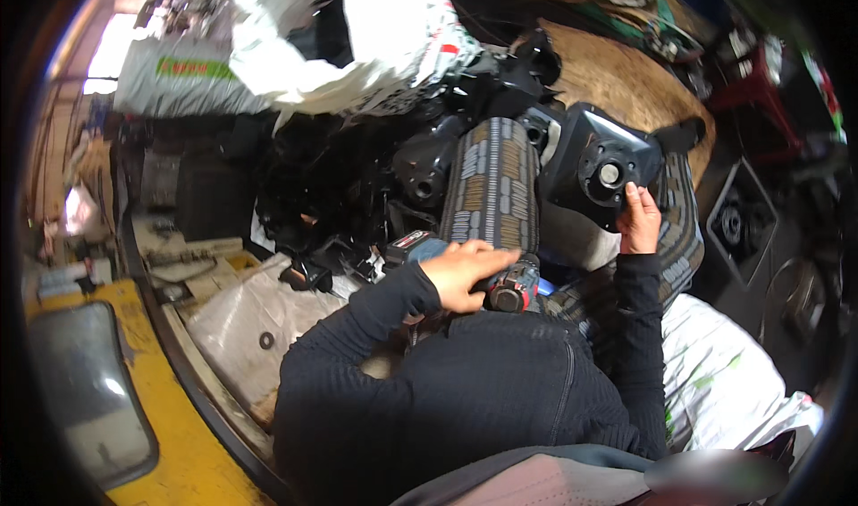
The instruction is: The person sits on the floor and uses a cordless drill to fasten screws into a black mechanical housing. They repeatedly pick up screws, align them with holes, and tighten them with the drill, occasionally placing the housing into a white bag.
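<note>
At centre, left fingers laid across drill, right fingers pinching black housing

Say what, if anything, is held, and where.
The right hand holds a black part by its lower right edge. The left hand lies over the power tool; any grip there is hidden.

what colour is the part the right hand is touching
The part is black, with a silvery round centre; it shows best in the head view.
</note>
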A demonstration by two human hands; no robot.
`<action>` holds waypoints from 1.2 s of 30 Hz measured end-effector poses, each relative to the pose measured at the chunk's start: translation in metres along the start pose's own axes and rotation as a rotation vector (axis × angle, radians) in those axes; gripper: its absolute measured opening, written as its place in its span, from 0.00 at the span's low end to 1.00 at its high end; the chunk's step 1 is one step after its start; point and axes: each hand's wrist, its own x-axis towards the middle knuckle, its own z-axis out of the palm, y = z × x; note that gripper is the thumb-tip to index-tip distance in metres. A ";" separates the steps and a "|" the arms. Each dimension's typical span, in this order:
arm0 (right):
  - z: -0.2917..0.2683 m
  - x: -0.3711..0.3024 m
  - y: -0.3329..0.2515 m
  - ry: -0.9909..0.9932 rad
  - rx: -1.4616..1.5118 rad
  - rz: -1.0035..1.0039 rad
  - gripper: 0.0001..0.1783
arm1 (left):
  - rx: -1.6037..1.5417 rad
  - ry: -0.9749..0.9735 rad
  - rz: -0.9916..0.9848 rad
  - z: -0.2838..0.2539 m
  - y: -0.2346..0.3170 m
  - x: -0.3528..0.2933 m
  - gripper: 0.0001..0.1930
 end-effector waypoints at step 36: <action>-0.139 -0.064 -0.032 0.461 0.480 0.119 0.14 | 0.790 1.237 -0.707 -0.411 -0.333 -0.008 0.14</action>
